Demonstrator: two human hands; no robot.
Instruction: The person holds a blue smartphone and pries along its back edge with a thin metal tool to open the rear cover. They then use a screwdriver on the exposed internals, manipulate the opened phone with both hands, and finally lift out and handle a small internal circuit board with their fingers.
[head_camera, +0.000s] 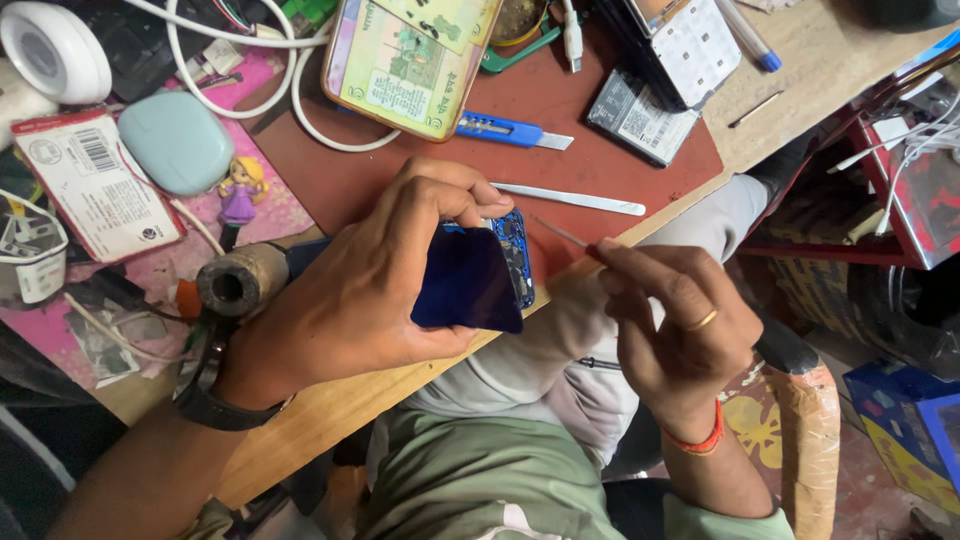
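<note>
Dark-blue glossy phone (470, 285) with its circuit board exposed, clamped in the left hand (370, 290) over the wooden bench edge (330, 415), while the right hand (675, 335) pinches a thin metal probe (562, 233), judged mid-disassembly; next calls for fine tip placement.

A dark blue phone screen (466, 280) sits gripped in the left hand (370, 285). A white, red-edged label packet (95, 185) lies far left. A grey labelled battery (640, 120) lies upper right, beside a white-labelled box (690, 45).
</note>
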